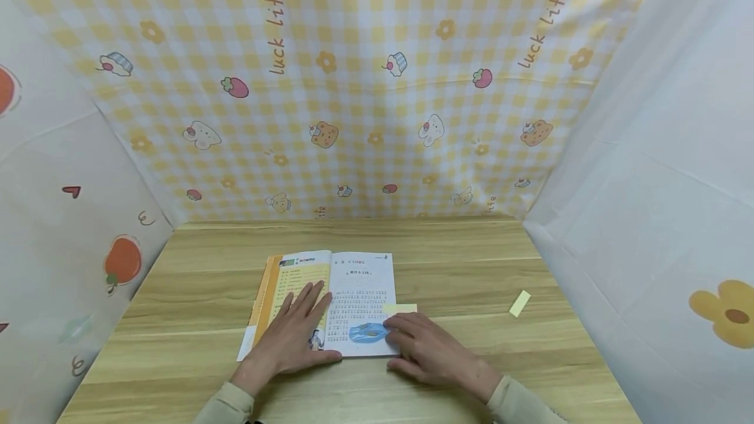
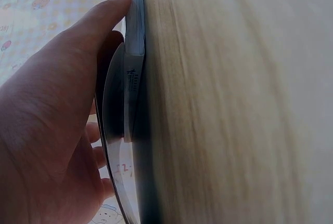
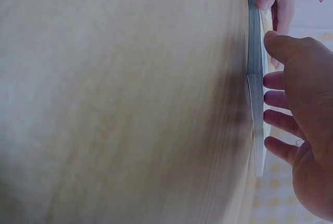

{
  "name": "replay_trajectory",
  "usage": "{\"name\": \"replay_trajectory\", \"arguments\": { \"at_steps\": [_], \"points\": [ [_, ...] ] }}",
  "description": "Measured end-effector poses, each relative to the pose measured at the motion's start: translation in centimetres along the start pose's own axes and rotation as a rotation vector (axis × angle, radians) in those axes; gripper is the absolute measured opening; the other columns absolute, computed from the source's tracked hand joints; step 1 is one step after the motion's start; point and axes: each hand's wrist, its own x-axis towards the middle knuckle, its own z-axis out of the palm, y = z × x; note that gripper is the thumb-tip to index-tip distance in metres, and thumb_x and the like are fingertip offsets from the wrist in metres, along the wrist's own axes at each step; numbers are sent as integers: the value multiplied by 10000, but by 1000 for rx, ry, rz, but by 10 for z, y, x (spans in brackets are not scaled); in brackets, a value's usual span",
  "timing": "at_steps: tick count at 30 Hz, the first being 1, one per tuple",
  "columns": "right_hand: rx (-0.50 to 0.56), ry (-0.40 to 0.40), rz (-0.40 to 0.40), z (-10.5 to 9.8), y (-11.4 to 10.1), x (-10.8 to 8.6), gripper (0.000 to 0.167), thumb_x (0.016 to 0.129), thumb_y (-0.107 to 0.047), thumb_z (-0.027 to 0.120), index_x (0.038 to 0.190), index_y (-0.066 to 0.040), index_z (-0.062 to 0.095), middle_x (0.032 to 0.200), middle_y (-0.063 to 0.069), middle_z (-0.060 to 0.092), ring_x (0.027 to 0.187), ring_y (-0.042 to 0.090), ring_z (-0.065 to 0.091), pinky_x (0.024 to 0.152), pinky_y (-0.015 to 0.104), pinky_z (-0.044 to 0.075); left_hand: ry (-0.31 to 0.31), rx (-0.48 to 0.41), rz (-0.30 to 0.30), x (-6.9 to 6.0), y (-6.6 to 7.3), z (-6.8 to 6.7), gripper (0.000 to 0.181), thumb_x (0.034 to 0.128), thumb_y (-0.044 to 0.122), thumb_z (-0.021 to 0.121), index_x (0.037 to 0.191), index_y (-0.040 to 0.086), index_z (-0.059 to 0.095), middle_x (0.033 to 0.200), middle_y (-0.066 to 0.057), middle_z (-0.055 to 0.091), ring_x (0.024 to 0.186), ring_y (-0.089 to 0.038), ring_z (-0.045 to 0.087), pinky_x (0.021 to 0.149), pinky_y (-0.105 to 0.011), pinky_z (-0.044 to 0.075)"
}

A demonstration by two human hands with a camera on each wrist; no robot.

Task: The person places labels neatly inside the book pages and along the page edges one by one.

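An open book [image 1: 360,280] lies on the wooden table, a yellow page on its left and a white page with a blue picture on its right. Spread flat, the left hand [image 1: 292,334] rests on the left page, its thumb at the lower edge near the spine. The right hand [image 1: 432,349] touches the right page's lower right part with bent fingertips. A pale yellow strip [image 1: 400,308] lies across the right page's edge, just above that hand. In the left wrist view the left thumb presses the book's edge [image 2: 135,21]; the right wrist view shows the right fingers at the pages [image 3: 255,42].
Another pale yellow strip [image 1: 520,303] lies on the table [image 1: 465,267] to the right of the book. A yellow checked cloth [image 1: 353,103] hangs behind the table's back edge. White printed cloths hang at the left [image 1: 71,247] and right [image 1: 648,182].
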Motion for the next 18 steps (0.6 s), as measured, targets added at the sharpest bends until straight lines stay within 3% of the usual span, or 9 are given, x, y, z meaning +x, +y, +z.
{"name": "replay_trajectory", "arguments": {
  "at_steps": [8, 18],
  "points": [
    [-21, -27, 29, 2, 0, -1, 355, 1075, -503, 757, 1242, -189, 769, 1500, 54, 726, 1449, 249, 670, 1169, 534, 620, 0, -3, -2, 0, 0, 0, 1265, 845, 900, 756, 1754, 91, 409, 1892, -185, 238, 1764, -453, 227, 1410, -724, 234],
    [-40, -25, 15, 2, 1, 0, 319, 1048, -449, 810, 1240, -196, 775, 1487, 47, 733, 1436, 239, 676, 1181, 482, 614, -1, -2, -3, 0, 0, 0, 1269, 843, 913, 746, 1753, 93, 412, 1893, -182, 238, 1764, -453, 229, 1408, -725, 239]
  ]
}}
